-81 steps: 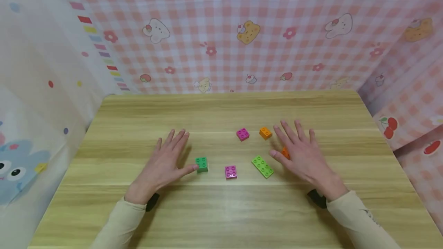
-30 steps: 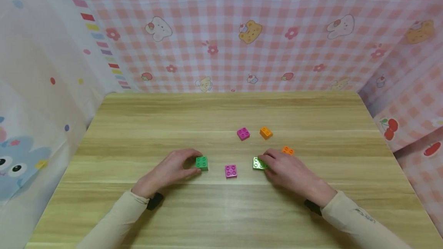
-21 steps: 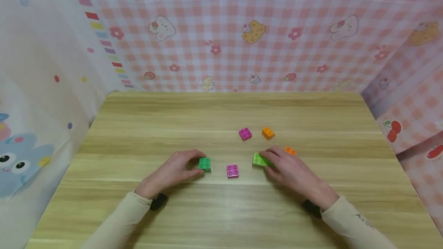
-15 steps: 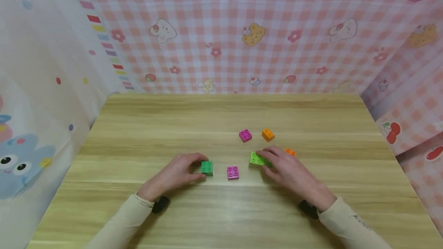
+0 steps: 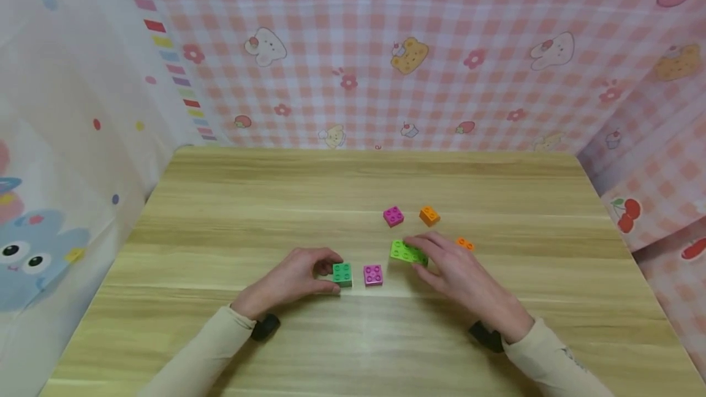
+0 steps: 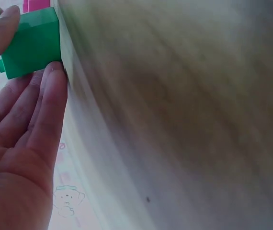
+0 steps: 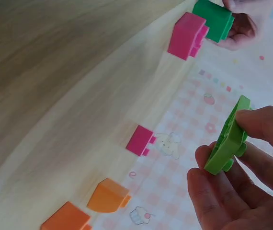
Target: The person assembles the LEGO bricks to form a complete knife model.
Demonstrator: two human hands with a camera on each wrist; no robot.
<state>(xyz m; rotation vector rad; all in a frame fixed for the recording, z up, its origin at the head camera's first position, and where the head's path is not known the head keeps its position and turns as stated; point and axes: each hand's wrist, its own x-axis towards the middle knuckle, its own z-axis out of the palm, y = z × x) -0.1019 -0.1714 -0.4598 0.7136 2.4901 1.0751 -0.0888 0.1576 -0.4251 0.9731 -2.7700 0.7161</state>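
My left hand (image 5: 298, 277) pinches a green toy brick (image 5: 342, 274) between thumb and fingers. In the left wrist view the green brick (image 6: 33, 43) sits at the fingertips, at the tabletop. Just right of it stands a pink brick (image 5: 372, 275) that no hand touches. My right hand (image 5: 455, 268) holds a flat lime-green brick (image 5: 407, 251) by its right end. The right wrist view shows the lime-green brick (image 7: 228, 136) raised off the table, thumb on one side and fingers on the other.
Behind the hands lie a magenta brick (image 5: 393, 216) and an orange brick (image 5: 429, 215). Another orange brick (image 5: 465, 244) is partly hidden beyond the right hand. All rest on a wooden table (image 5: 276, 182), with a checked curtain (image 5: 353, 48) behind it.
My hands went from spread flat to gripping. The left hand slid the green brick right, close to the pink one. The right hand turned the lime-green brick, lifted it and brought it left.
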